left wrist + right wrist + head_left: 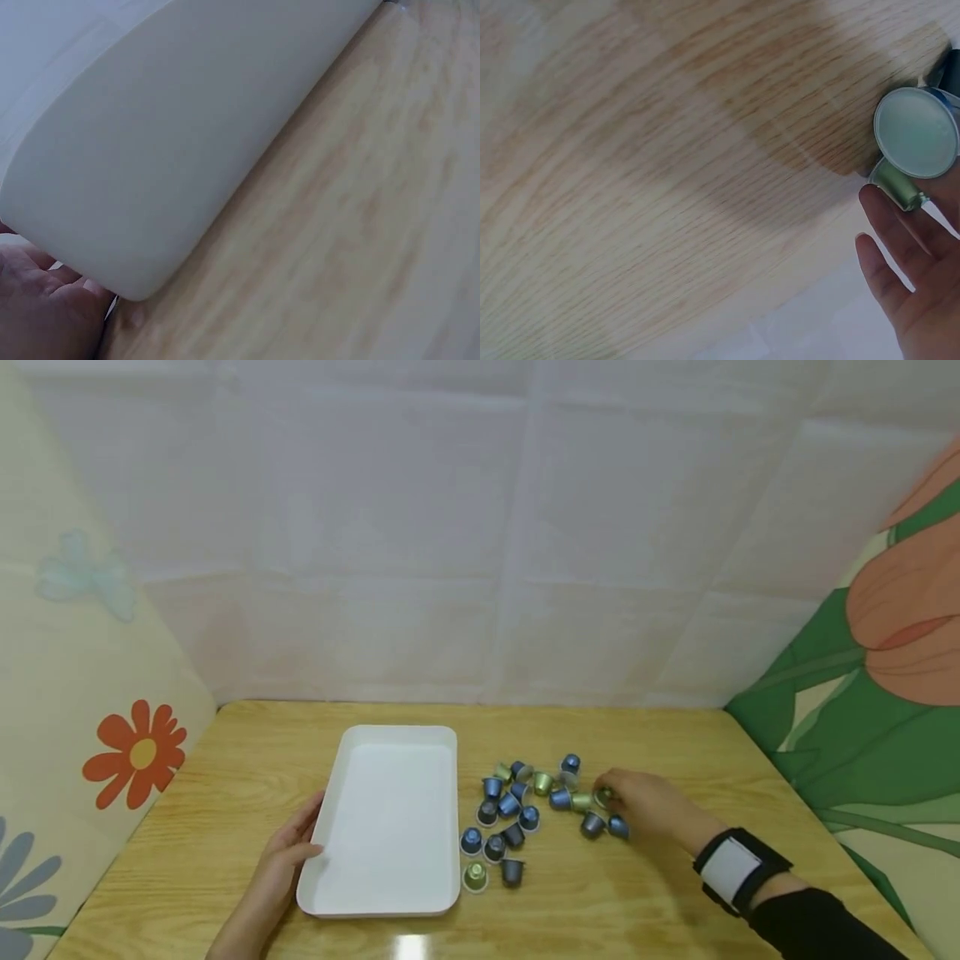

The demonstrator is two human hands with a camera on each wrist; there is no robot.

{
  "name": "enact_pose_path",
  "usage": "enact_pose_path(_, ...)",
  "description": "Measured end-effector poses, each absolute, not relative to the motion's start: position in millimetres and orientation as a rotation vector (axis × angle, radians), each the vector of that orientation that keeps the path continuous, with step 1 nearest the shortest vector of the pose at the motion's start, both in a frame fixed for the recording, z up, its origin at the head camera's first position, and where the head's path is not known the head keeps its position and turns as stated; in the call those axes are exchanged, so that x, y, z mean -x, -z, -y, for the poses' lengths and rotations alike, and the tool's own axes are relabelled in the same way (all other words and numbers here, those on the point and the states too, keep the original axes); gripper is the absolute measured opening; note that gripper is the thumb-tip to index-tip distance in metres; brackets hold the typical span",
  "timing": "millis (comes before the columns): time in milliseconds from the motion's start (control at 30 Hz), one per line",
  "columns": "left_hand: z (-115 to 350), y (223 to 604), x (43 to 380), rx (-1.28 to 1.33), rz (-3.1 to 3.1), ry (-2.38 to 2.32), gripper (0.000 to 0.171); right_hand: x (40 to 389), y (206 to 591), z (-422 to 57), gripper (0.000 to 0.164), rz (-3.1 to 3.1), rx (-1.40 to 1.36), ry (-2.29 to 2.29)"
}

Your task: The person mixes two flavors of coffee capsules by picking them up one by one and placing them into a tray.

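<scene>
My left hand (283,852) grips the left side of a white rectangular tray (452,827), its thumb over the rim. In the left wrist view the fingers of that hand (49,300) lie against one end of the tray (172,142). At the right end of a spread of coffee capsules, my right hand (648,802) pinches a green capsule (603,797). The right wrist view has this green capsule (896,186) at the fingertips, with a capsule's pale round lid (916,133) beside it. A blue capsule (618,827) lies just below the right hand.
Several blue, dark grey and green capsules, among them a green one (476,876) near the tray's right edge, lie on the wooden table (570,910). A white cloth backdrop (465,543) stands behind the table, with floral panels at both sides.
</scene>
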State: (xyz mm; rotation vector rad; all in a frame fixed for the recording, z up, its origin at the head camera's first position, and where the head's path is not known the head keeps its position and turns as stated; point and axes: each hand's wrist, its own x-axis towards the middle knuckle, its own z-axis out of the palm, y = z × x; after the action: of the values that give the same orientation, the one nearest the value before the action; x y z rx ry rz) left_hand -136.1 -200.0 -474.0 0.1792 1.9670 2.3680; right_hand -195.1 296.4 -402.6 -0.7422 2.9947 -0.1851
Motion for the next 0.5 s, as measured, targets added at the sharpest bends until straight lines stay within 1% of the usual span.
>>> enact_pose_path(100, 201, 474, 135, -0.252, -1.949, -2.366, 0.076, 193, 402, -298, 0.019, -3.024, 0.757, 0.176)
enact_pose_path(267, 202, 472, 133, -0.255, -1.979, -2.299, 0.08, 187, 399, -297, 0.022, -3.061, 0.771, 0.151)
enact_pose_path(433, 200, 469, 132, -0.274, -1.991, -2.292, 0.079, 179, 393, -289, 0.025, -3.122, 0.819, 0.153)
enact_pose_path(500, 200, 470, 132, -0.298, -2.003, -2.296, 0.077, 176, 389, -284, 0.027, -3.148, 0.879, 0.161)
